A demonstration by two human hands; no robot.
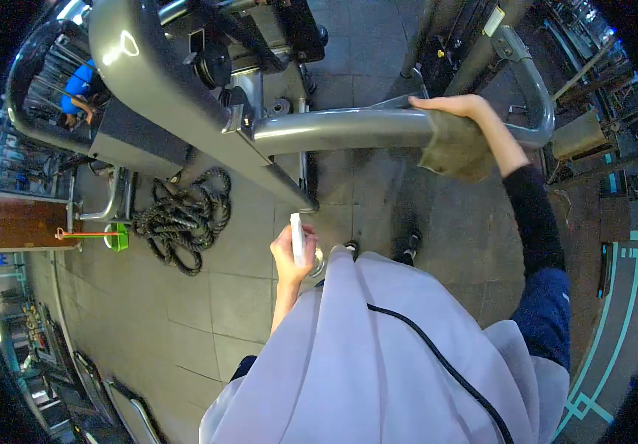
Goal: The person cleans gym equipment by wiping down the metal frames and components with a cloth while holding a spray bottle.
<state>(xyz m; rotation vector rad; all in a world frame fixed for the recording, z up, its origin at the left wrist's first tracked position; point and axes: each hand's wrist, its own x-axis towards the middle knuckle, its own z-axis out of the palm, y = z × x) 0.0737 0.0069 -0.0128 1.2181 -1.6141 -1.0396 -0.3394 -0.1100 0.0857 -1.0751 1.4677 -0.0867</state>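
Note:
My right hand (458, 106) presses a drab olive cloth (456, 148) onto the thick grey tube (341, 130) of a gym machine. Its fingers lie over the tube's top, and the cloth hangs down the near side. In front of my body, my left hand (289, 255) is closed around what looks like a spray bottle (298, 240) with a white head, seen from above. Most of the bottle is hidden by the hand and my clothing. The left hand is apart from the machine.
A heap of black battle rope (185, 218) lies on the tiled floor at left. Beyond it stands a green container (117, 237) with an orange handle. The machine's large grey beam (163, 89) slopes across the upper left. A person in blue (78, 89) is farther off.

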